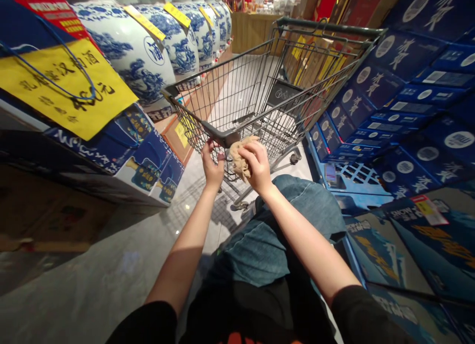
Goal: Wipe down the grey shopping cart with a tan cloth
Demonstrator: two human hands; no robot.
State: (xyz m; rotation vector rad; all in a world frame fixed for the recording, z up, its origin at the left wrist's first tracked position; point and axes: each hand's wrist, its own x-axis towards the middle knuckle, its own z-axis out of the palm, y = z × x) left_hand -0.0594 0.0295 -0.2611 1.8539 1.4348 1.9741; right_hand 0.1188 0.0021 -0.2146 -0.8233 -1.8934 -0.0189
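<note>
The fingers (251, 151) of the right hand (261, 171) are curled and clamped on a tan cloth (239, 158), by which a soft, crumpled, fuzzy-looking wad is formed; the cloth is held at the near corner of the wire shopping cart (227, 137), just beside the smooth dark guard by which that corner is capped; whether the guard is pressed by it cannot be told. The left hand (213, 171) is held at the near edge of the cart, below the rim; its thumb and forefinger are spread apart, while the other fingertips are partly hidden, so whether any wire is gripped cannot be told.

The basket is built of thin dark metal rods in a tight grid, narrowed toward the near end; a rounded bar is set across the far edge as a handle; the cart is carried on casters (240, 205) on a glossy grey floor (126, 270). Along the floor's left side, bulging blue-and-white jars (129, 62) are lined up, hung with yellow paper strips (144, 23); on the right, blue printed cartons (393, 62) are stacked, sharp-edged and flat-faced, and a latticed blue pallet (365, 178) is seen beside them.
</note>
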